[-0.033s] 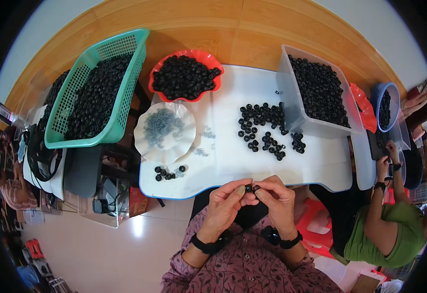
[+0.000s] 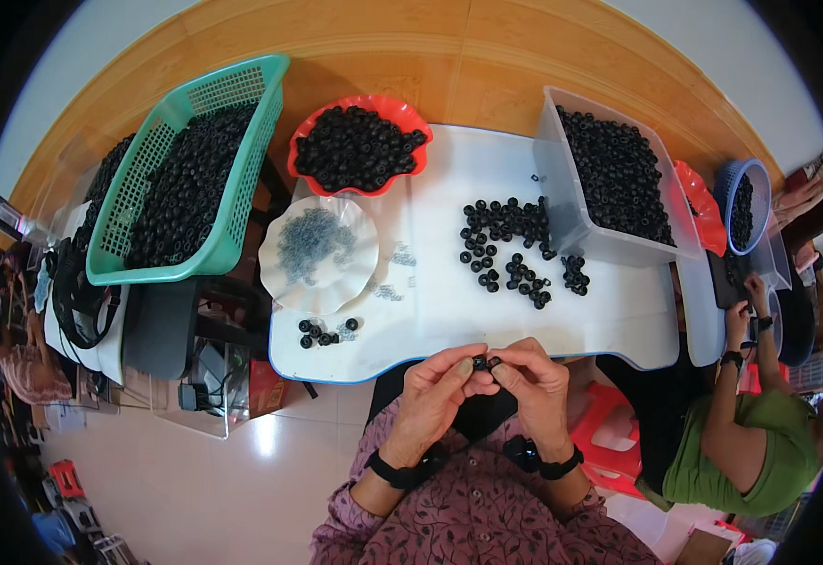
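Observation:
My left hand [image 2: 441, 384] and my right hand [image 2: 534, 379] meet just off the table's front edge, fingertips almost touching. Pinched in the left fingers is a small black ring-like part [image 2: 479, 363]. Between the right thumb and fingers sits another small black part [image 2: 493, 363], partly covered by the fingertips; whether the two are joined I cannot tell. Beyond my hands, loose black parts [image 2: 505, 221] are spread over the white table [image 2: 430, 282]. A scalloped white dish [image 2: 270, 273] holds small clear pieces [image 2: 308, 240], and more lie beside it.
A red scalloped bowl [image 2: 421, 162], a green basket [image 2: 110, 268] and a clear plastic bin [image 2: 576, 212] hold many black parts. Several black parts [image 2: 317, 334] lie at the table's front left. To the right, a person in a green top [image 2: 741, 461] works by a blue basket [image 2: 760, 202].

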Tool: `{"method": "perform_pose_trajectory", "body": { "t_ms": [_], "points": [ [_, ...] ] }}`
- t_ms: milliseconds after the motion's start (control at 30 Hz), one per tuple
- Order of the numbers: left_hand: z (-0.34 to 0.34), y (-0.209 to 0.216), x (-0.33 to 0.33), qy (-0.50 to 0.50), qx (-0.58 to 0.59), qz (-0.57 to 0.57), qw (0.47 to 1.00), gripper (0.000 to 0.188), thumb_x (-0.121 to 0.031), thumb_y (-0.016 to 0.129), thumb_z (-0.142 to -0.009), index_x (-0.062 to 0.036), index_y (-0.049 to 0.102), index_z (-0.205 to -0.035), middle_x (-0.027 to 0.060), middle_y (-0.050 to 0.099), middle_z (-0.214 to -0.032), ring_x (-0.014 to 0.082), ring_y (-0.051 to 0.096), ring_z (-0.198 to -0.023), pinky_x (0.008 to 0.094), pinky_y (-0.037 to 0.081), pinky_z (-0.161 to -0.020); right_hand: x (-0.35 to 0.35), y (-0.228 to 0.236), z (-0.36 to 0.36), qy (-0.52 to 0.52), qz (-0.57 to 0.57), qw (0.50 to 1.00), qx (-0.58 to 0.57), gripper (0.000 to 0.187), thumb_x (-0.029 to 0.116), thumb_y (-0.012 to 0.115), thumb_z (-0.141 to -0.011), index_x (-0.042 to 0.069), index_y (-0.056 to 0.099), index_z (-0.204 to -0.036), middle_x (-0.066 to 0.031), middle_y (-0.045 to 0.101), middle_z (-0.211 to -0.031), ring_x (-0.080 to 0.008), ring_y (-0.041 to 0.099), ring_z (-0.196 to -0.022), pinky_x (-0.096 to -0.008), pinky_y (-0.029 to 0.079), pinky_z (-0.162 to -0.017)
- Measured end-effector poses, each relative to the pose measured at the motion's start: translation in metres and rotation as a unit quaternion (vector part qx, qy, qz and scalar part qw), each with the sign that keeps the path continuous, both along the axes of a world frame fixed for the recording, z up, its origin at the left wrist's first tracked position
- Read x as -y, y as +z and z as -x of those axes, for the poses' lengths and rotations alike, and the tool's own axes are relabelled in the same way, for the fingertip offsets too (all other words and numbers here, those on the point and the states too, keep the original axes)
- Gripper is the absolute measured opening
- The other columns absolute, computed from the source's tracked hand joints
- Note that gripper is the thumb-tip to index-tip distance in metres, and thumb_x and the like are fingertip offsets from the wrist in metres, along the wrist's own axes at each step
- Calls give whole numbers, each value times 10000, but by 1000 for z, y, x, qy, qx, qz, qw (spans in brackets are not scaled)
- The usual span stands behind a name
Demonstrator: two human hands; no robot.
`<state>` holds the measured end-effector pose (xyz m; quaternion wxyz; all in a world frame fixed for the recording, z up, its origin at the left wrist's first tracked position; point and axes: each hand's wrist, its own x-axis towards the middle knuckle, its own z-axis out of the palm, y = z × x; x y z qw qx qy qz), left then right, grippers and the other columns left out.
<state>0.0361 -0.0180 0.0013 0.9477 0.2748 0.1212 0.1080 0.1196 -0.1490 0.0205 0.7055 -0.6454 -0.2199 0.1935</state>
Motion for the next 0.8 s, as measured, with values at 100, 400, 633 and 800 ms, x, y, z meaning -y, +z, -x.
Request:
{"method": "perform_pose_trajectory", "body": {
  "t_ms": [100,400,633,800],
  "points": [
    [1,-2,-1,0,13,7,1000,263,-72,497,-991,53,585,-1204,116,657,-987,162,653,-868,345,576,-812,-2,2,1,3,2,1000,6,216,-62,655,-855,2,692,-1058,-50,594,-960,-116,589,-898,-222,472,-800],
    [2,-8,-4,-1,43,31,999,241,-29,532,-963,51,579,-1186,115,653,-1015,168,659,-885,351,579,-825,-7,6,3,5,-5,1000,2,210,-58,664,-849,3,692,-1048,-50,589,-960,-118,590,-886,-227,478,-797],
    [4,-14,-4,-5,45,48,998,241,7,552,-941,53,584,-1176,117,656,-1012,173,668,-887,355,587,-824,-7,5,5,13,-3,1000,8,208,-64,669,-843,5,693,-1037,-48,588,-962,-114,590,-883,-223,480,-783],
    [3,-14,-3,-2,47,48,998,234,10,554,-939,50,589,-1168,120,657,-1011,171,670,-877,352,590,-818,-8,6,5,14,5,1000,18,200,-57,669,-846,3,693,-1035,-48,589,-962,-112,592,-872,-221,482,-769]
  ]
}}
